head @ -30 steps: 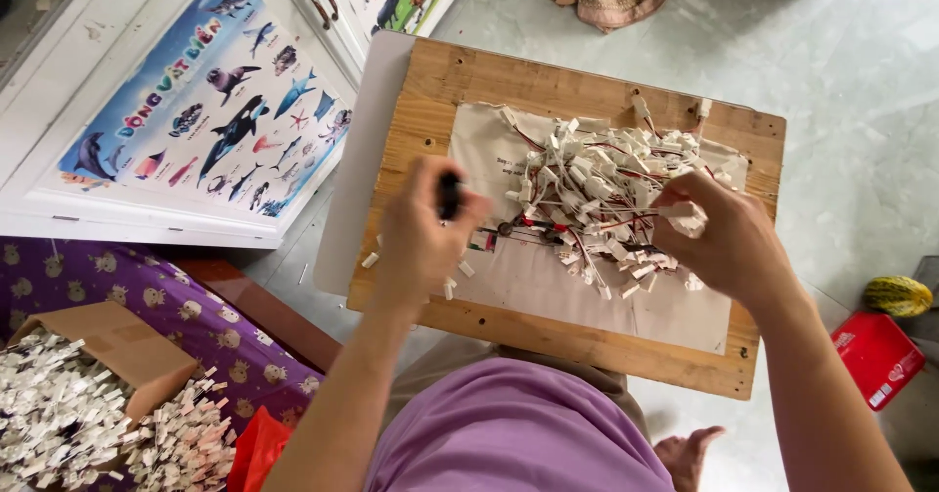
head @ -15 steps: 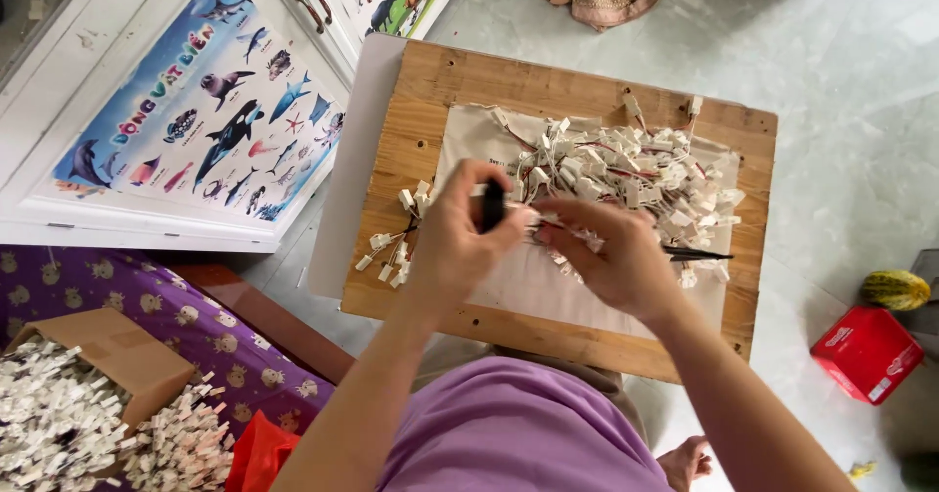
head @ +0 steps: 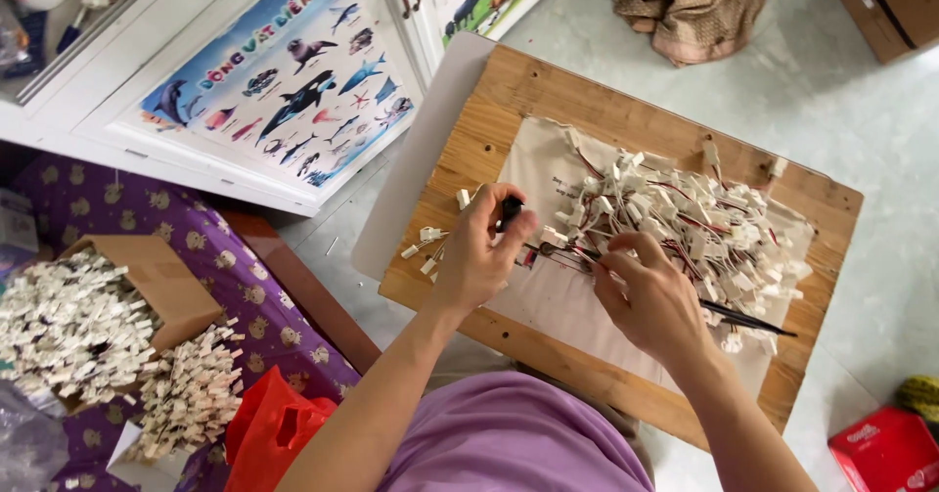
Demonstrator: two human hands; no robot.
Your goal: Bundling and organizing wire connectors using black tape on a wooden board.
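My left hand [head: 484, 247] is closed around a small black tool [head: 510, 210] over the left part of a wooden board [head: 499, 101]. My right hand [head: 650, 291] pinches thin red and black wires [head: 562, 254] just right of it, on a beige cloth [head: 558, 301]. A heap of white plastic connectors with wires [head: 699, 223] covers the cloth beyond my right hand. A few loose white connectors [head: 427, 243] lie on the bare wood left of my left hand. Black tweezers [head: 748, 318] rest on the cloth to the right.
A cardboard box heaped with white connectors [head: 78, 321] sits on a purple patterned cloth [head: 225, 257] at lower left, beside a red bag [head: 274, 424]. A white cabinet with a sea-animal poster [head: 284, 81] stands behind. A red box [head: 885, 448] lies at lower right.
My right hand has pulled back from the connector heap toward my left hand and now pinches wires beside the black tool. Loose connectors have come into view left of my left hand.
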